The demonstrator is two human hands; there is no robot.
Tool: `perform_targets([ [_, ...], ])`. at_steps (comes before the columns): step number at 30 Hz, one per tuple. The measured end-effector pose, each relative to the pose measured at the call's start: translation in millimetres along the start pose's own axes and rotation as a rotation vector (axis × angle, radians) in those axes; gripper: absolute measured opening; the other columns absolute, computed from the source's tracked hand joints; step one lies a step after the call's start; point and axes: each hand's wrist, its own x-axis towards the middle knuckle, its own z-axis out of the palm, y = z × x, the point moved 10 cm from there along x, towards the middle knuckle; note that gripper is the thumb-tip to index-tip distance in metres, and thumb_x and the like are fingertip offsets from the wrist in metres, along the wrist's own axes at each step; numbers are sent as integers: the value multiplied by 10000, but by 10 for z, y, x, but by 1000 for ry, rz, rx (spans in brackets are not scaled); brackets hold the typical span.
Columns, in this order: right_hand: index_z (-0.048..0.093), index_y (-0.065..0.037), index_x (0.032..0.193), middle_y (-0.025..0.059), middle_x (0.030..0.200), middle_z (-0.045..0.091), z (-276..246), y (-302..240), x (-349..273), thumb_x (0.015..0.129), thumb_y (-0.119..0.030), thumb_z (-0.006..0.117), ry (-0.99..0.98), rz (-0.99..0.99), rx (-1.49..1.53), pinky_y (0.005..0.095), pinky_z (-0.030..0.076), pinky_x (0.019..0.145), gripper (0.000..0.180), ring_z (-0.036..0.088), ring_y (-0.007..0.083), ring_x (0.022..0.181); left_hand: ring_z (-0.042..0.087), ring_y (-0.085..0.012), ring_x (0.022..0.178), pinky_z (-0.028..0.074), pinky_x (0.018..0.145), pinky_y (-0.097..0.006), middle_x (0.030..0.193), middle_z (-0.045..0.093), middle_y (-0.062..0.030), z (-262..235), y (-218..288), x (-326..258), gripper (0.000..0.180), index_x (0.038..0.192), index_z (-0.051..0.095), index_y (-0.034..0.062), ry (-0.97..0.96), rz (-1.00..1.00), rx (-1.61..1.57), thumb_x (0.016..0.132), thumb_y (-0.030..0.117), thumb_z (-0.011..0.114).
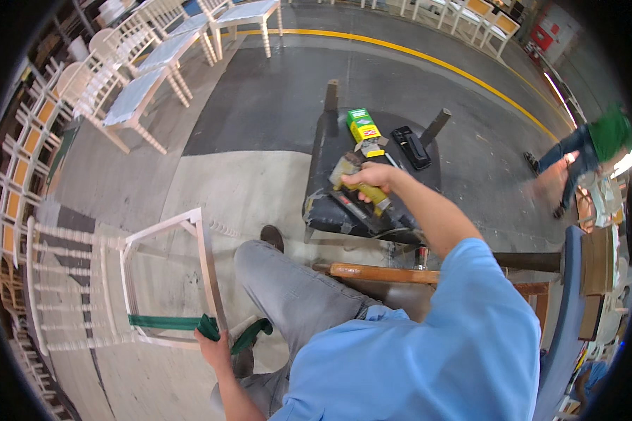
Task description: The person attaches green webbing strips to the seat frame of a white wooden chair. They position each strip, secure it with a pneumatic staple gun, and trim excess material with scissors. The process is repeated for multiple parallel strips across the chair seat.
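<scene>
head view, one entry per item.

your right hand (371,175): fingers clenched around a staple gun (358,181) with a yellow grip. its long axis runs from about 10 o'clock at the pale head to 4 o'clock at the handle. it hangs just above the black padded stool (330,210).

your left hand (214,345): at 7 o'clock in the picture, fingers closed on green webbing (168,322). the strap's long axis lies nearly level, running toward 9 o'clock from your fist across the open seat of the white chair frame (165,281); a loose tail curls off toward 3 o'clock, beside your shoe.

key relation: the webbing and frame lie at 7 to 8 o'clock from the stapler, well apart, with your grey-trousered knee between them. your left hand is the nearer one, already on the strap.

black padded stool, as tray: holds a green and yellow box (364,126) at its 12 o'clock end, shut so far as you can tell, and a black tool (411,146) just beside the box toward 3 o'clock. contents of the box are not visible.

wooden handle (379,272): lies level below the stool, near your lap.

surroundings: white chairs (147,70) in rows at 10 to 12 o'clock; a yellow floor line (428,59) at 1 o'clock; another person in a green top (607,133) at 3 o'clock, well apart.
</scene>
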Motion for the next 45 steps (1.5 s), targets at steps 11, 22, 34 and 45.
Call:
perform_targets([
  [11,774,44,1121,247,1062,769,-465,-58,-117,870,-643,768,635,-219,-731,441,569,938,731,744,399,1038,665,-503,1190,533,993,-501,1276,683,-305,-156,-243,-313,1013,1559,327,20,-32,4,91,739,138,910],
  [22,693,-11,1184,265,1209,729,-1575,573,-864,759,-279,859,647,112,-1091,492,574,970,529,709,426,1158,594,-469,1317,465,1122,-475,1424,601,-310,-39,-626,-624,958,1575,374,-44,-116,4,-32,798,209,874],
  [34,506,40,1492,119,1204,717,-944,262,-1312,968,-161,755,601,-155,-522,306,545,867,614,693,173,1037,708,-191,877,562,767,-318,1007,738,-59,-70,-1312,-863,271,1203,695,-5,-42,-508,-1195,1002,168,751],
  [45,669,-145,1265,144,1157,706,4270,-810,-1029,824,-475,854,-521,-1133,-1427,484,546,916,581,694,393,1070,740,-193,786,645,736,-341,951,760,-107,99,-1317,-740,162,1113,677,41,-101,-471,-1826,1065,194,662],
])
